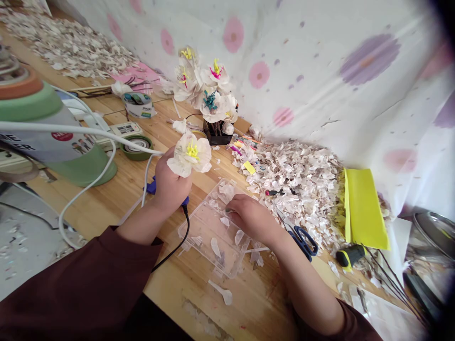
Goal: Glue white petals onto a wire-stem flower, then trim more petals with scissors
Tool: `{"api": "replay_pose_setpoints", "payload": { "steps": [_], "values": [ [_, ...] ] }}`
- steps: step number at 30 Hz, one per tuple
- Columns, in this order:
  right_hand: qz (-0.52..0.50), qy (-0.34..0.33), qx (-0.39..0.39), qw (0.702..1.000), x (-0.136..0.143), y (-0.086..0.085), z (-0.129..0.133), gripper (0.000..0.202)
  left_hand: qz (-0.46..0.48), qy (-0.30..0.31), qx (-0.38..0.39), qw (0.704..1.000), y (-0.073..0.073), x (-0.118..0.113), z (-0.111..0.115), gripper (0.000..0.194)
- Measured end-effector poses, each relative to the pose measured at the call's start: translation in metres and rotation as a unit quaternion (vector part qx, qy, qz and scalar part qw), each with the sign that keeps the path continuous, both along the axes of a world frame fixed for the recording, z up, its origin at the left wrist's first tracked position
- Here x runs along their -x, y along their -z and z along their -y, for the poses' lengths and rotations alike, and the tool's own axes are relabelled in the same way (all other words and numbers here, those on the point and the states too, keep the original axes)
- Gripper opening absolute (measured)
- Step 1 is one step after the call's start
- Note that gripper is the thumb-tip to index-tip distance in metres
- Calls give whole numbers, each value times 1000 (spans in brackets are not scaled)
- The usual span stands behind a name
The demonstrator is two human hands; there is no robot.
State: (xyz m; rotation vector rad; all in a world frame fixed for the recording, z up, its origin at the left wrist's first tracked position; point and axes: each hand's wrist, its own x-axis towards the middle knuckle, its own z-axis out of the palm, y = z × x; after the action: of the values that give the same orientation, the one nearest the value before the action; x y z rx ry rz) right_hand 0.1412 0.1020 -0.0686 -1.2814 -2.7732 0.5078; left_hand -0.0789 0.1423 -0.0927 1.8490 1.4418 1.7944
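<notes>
My left hand [173, 185] is closed around the base of a handmade flower [190, 154], which has cream petals and a yellow fringed centre. Its stem is hidden by the fist. Over a shallow clear plastic box [202, 237] with divided compartments is my right hand [250, 215], its fingers curled together and pointing down. What those fingertips hold, if anything, is hidden. Loose cream petals [215, 247] lie in the box, some close to my right fingers. A blue tool [151, 185] with a black cord lies partly behind my left wrist.
Finished flowers [209, 90] stand in a black pot [218, 132]. Petal scraps [298, 170] heap at the back right, near blue-handled scissors [304, 241], yellow sheets [366, 208] and a cutter [350, 256]. At left, a white cable [71, 127] crosses before a green canister [60, 137]; green tape [137, 148] lies beyond.
</notes>
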Motion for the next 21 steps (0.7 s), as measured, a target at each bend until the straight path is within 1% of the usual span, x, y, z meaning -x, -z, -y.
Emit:
{"api": "replay_pose_setpoints", "payload": {
  "steps": [5,9,14,17,21],
  "values": [
    [-4,29,-12,999,1,2,-1,16,18,4,-13,1000,-3,-2,1,21],
    [-7,7,11,1000,-1,2,-2,21,5,7,-24,1000,-4,-2,0,19],
    [-18,0,27,999,-1,5,-1,18,-6,15,-39,999,-4,0,-1,22],
    [-26,13,31,999,-1,5,-1,16,-6,12,-43,999,-3,0,-2,23],
    [-51,46,41,997,-3,1,-1,14,-14,5,-43,999,0,0,-3,25]
  ]
}}
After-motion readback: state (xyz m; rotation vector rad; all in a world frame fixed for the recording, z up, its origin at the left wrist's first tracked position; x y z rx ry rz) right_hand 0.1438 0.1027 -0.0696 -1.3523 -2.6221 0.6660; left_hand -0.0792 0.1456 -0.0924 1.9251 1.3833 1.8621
